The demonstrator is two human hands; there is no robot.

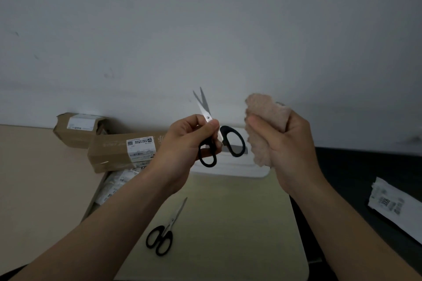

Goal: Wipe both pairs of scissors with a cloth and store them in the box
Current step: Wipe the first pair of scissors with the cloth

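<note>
While the left hand (189,143) is holding one pair of scissors (205,109) up in front of the white box (228,167), its grip is clamped near the pivot, blades pointing up and slightly apart; the right hand (280,141) is hovering over the box's right end, grip bunched tight round the tan cloth (262,121); the second scissors (164,232) are lying closed on the worktop (228,223), nearer than the box.

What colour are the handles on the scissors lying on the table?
Black, seen in the head view: the scissors on the table have black handle loops.
</note>
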